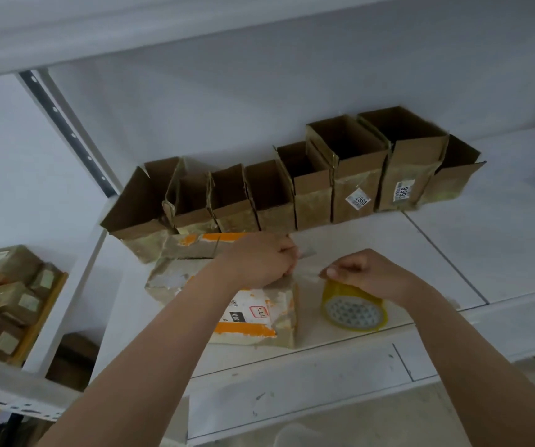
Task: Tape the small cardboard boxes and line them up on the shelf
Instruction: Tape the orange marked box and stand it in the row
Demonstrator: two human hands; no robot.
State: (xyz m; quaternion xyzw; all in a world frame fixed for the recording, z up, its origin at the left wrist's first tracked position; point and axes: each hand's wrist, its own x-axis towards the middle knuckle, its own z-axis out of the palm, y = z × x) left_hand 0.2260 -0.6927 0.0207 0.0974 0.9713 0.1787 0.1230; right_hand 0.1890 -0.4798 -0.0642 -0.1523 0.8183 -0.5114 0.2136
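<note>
While the head view is looking down on the white metal shelf (372, 253), the left hand (259, 261) is pressing curled fingers onto the top edge of the worn cardboard box with orange-and-white labels (250, 312), which is lying at the front of the shelf, just before the row of open-topped brown cardboard boxes (292, 188) standing along the back wall. The right hand (369, 274) is pinching, thumb against forefinger, the free end of the clear tape strip (304, 275), which is spanning the short gap between both hands; the yellowish roll of packing tape (354, 309) is sitting beneath that hand, just beside the box, though whether the remaining fingers are gripping the roll cannot be told. Risk appears to be concentrating on the strip: if tension is slackening, the tape is likely to be folding onto itself or wrinkling across the torn surface. If the left hand is lifting early, the box may be sliding toward the shelf's front edge. A hard pull could be tipping the nearest open boxes behind.
</note>
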